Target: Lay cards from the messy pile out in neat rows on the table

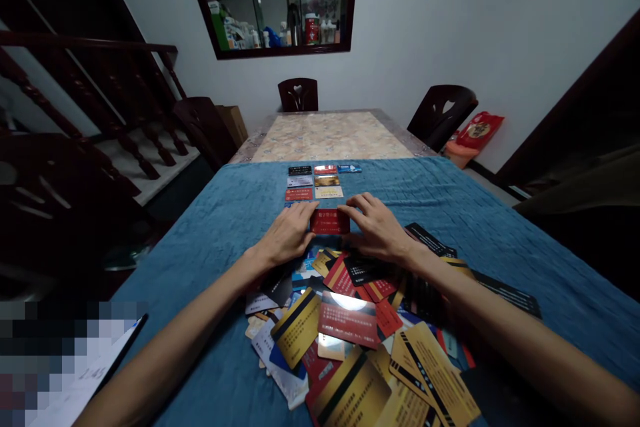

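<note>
**A bench (pixel 403 137) under blue cloth (pixel 210 230)**

We see the cloth over the near part, a patterned surface (pixel 340 137) beyond. On the cloth lie short rows of cards (pixel 327 181), nearer us an overlapping pile (pixel 347 320), and a partly pixelated flat object (pixel 111 355) at left.

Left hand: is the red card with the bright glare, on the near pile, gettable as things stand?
Probably yes. The glare-lit card looks uncovered and near the left hand, but that hand would likely need to let go of the dark red card first.
</note>
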Motion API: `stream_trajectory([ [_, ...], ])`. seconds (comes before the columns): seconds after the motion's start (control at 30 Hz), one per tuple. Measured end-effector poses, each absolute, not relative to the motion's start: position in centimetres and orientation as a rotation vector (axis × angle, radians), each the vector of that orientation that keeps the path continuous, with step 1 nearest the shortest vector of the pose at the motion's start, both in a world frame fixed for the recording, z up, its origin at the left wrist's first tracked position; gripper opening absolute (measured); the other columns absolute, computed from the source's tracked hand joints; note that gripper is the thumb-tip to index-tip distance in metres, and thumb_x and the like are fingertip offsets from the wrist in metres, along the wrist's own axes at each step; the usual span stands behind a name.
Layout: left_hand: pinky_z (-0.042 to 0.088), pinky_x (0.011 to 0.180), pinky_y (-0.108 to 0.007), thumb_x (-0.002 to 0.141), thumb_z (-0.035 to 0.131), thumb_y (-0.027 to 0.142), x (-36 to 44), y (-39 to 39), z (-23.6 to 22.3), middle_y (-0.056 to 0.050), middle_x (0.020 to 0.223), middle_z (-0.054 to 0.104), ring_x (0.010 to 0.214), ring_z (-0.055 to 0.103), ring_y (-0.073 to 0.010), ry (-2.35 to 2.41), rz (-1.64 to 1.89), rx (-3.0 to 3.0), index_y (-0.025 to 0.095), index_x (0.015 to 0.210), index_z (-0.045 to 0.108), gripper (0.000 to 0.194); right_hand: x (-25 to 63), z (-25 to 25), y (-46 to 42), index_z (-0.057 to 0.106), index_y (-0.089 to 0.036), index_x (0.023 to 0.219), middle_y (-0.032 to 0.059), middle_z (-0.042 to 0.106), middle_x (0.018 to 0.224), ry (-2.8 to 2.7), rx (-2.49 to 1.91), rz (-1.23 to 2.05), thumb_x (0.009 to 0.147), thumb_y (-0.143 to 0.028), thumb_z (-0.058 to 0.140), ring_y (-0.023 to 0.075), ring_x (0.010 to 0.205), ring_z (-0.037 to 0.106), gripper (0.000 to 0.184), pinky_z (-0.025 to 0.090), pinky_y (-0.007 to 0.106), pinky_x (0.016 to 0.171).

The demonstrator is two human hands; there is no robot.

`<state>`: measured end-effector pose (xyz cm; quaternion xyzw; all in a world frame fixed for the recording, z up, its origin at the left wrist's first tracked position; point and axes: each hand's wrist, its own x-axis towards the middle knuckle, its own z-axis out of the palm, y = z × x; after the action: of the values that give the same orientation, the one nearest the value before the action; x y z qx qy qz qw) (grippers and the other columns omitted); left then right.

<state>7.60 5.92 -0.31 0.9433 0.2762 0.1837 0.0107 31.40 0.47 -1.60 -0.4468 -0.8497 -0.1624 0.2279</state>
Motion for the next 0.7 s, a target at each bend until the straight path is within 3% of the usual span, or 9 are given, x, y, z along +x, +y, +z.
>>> stream_trajectory([
  [0.17, 0.048, 0.101, -0.048, 0.083, 0.058, 0.018, 8.3, 6.5, 0.4, -0.018, 0.129, 0.058, 0.119, 0.055, -0.0319, 0.897, 0.525, 2.986, 0.011, 0.131, 0.045, 0.05, 32.3, -1.1, 1.5, 0.056, -0.016, 0.129, 0.0162, 0.057, 0.114, -2.337, -1.205, -0.41, 0.085, -0.033, 0.065, 0.0288, 0.098, 0.046, 0.048, 0.043, 0.041, 0.079],
  [0.33, 0.046, 0.102, -0.047, 0.084, 0.059, 0.021, 9.0, 7.5, 1.1, -0.02, 0.13, 0.057, 0.121, 0.053, -0.0329, 0.916, 0.448, 3.043, 0.009, 0.13, 0.047, 0.049, 33.0, -0.8, 2.6, 0.058, -0.015, 0.124, 0.0158, 0.056, 0.114, -2.362, -1.182, -0.411, 0.086, -0.034, 0.063, 0.0283, 0.099, 0.046, 0.043, 0.044, 0.041, 0.079],
  [0.7, 0.046, 0.096, -0.046, 0.086, 0.057, 0.026, 10.7, 12.1, 1.9, -0.018, 0.125, 0.057, 0.114, 0.053, -0.0307, 0.871, 0.509, 3.057, 0.013, 0.127, 0.052, 0.043, 35.0, 0.2, 7.4, 0.056, -0.019, 0.132, 0.0152, 0.055, 0.118, -2.368, -1.237, -0.336, 0.083, -0.036, 0.066, 0.0309, 0.104, 0.045, 0.052, 0.044, 0.048, 0.088],
])
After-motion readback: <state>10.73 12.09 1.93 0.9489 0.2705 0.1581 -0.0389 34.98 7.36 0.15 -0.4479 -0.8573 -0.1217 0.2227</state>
